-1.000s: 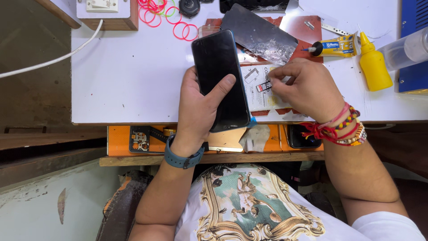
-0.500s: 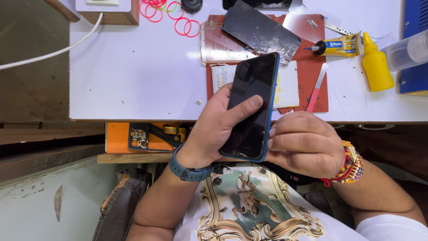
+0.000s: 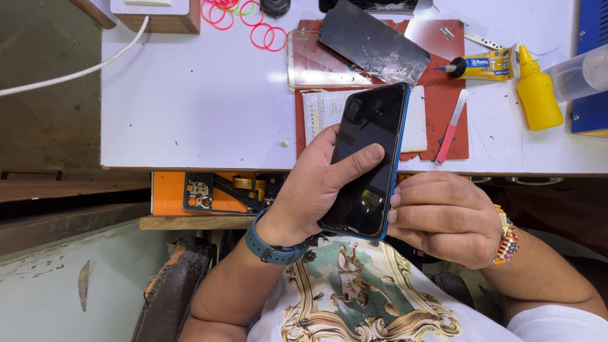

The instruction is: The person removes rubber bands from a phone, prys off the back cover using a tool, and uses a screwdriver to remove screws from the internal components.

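Head view showed the dark-screened smartphone with a blue frame [image 3: 366,161] lifted off the white bench [image 3: 202,107] and held over its near edge, above the person's lap. The left hand [image 3: 316,190] was wrapped around the phone from its left side, thumb laid across the glass, probably to steady it. The right hand [image 3: 443,218] was curled against the phone's lower right edge, fingertips pinched on the blue frame as if working something small there; whether it held anything besides I could not tell.

Behind the phone, on the bench, lay a red work mat [image 3: 446,95] that likely served to protect the surface. On the mat rested a cracked black screen panel [image 3: 373,41], a clear phone case [image 3: 316,60] and a pink-handled pry tool [image 3: 451,126], all kept close at hand. To the right of the phone stood a yellow squeeze bottle [image 3: 537,92], with a small yellow glue tube [image 3: 484,65] beside it. Pink rubber bands [image 3: 250,19] lay far behind the phone.
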